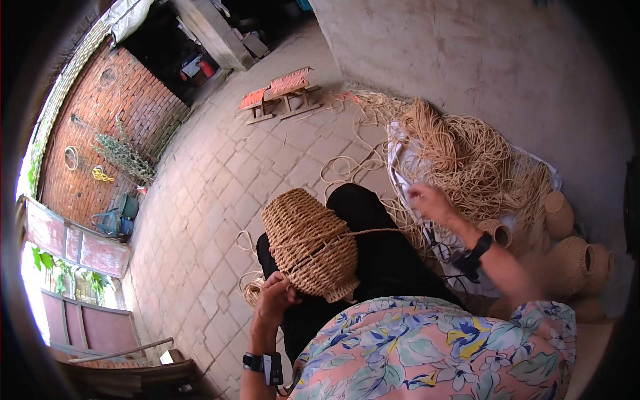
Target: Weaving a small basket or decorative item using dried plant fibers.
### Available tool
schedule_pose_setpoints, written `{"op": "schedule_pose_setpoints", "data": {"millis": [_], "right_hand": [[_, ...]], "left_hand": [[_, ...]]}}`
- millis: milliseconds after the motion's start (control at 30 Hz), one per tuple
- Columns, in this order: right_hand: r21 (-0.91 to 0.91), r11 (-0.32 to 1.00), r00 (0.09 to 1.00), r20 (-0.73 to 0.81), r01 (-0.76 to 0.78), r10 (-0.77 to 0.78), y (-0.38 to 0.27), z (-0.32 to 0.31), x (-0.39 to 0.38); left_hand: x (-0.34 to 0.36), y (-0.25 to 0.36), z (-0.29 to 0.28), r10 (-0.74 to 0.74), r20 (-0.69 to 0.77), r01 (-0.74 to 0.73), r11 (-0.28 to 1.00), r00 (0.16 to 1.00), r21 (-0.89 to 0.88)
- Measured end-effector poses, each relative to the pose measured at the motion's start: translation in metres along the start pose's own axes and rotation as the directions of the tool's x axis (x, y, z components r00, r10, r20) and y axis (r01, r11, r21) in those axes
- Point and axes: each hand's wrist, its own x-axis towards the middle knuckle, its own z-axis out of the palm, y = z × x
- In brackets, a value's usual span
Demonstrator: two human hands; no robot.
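A woven rope basket (310, 240) lies tilted across my black-trousered lap, with a dark slit between its rows near the middle. My left hand (275, 298) is closed at its lower left edge, fingertips pinching the weave. From the basket's right side a strand of cord (377, 231) stretches over my thigh toward the right. Out beyond my knee, my right hand (435, 204) is raised in front of the rope heap with its fingers curled together. A slight blur hides what is between those fingers; I cannot make out whether the strand reaches them.
A large heap of tan rope (460, 147) lies on a white sheet (399, 160) along the wall at right. Several finished woven baskets (567, 263) stand at far right. Two low stools (288, 83) with orange woven seats stand ahead on the paved floor (220, 180). A rope coil (253, 291) sits by my left knee.
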Motion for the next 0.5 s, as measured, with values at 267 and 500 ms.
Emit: {"op": "schedule_pose_setpoints", "data": {"millis": [267, 500], "right_hand": [[0.127, 0.975, 0.852, 0.474, 0.183, -0.222, -0.061, 0.055, 0.007], [-0.025, 0.995, 0.873, 0.483, 0.097, -0.072, -0.061, 0.063, 0.011]], "left_hand": [[0.001, 0.0, -0.006, -0.002, 0.046, 0.004, 0.999, 0.999, -0.039], [-0.01, 0.006, 0.006, 0.314, -0.239, -0.211, 0.902, 0.919, 0.376]]}}
